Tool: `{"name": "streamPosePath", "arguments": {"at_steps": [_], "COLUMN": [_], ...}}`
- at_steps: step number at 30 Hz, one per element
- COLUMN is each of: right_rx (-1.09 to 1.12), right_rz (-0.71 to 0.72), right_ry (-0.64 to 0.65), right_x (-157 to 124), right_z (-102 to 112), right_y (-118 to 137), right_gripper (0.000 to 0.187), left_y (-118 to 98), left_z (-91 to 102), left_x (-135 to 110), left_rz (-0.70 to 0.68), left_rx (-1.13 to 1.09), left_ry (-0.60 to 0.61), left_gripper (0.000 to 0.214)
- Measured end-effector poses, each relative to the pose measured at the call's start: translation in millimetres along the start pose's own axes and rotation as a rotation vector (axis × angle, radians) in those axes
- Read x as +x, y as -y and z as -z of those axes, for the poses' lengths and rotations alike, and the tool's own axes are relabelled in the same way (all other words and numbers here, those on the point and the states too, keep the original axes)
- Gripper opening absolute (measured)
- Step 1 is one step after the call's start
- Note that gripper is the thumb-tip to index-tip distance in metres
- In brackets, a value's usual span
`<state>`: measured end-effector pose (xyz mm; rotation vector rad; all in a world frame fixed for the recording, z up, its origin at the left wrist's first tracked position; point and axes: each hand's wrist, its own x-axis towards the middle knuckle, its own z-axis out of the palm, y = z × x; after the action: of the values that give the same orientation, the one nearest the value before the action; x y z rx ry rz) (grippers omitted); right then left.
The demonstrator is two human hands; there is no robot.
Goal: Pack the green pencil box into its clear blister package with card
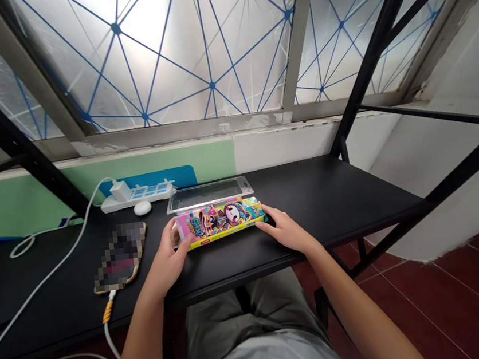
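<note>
A long, colourful cardboard box (222, 220) with cartoon figures and a yellow lower side lies crosswise on the black desk before me. My left hand (171, 256) is wrapped round its left end, the thumb resting on the printed face. At the other end my right hand (283, 227) grips the box, thumb at the front and fingers partly hidden behind it. Just behind the box lies a clear plastic case (210, 193), apart from both hands.
Left on the black desk (306, 195) are a phone (122, 257) with a charging cable (59, 266), a white power strip (137, 194) and a small white rounded object (142, 208). Black metal frame bars (377, 60) rise at both sides. A patterned window (176, 48) stands behind.
</note>
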<state>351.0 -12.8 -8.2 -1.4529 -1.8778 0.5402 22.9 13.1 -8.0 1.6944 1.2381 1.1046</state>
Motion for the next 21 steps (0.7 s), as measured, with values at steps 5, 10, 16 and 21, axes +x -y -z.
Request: {"name": "streamPosePath", "arguments": {"at_steps": [5, 10, 16, 21], "right_rx": [-0.071, -0.118, -0.149, -0.184], "right_rz": [-0.042, -0.017, 0.119, 0.125], "right_ry": [-0.005, -0.122, -0.319, -0.275], "right_x": [6, 11, 46, 116], "right_z": [-4, -10, 7, 8], "right_y": [-5, -8, 3, 3], "right_gripper": [0.072, 0.069, 0.061, 0.06], "left_y": [-8, -13, -32, -33], "left_z": [-1.2, -6.6, -4.0, 9.1], "left_x": [-5, -7, 41, 111], "left_rz": [0.043, -0.164, -0.466, -0.39], "left_rx": [0.365, 0.539, 0.58, 0.575], "left_ry": [-0.076, -0.141, -0.282, -0.241], "left_gripper": [0.079, 0.088, 0.072, 0.06]}}
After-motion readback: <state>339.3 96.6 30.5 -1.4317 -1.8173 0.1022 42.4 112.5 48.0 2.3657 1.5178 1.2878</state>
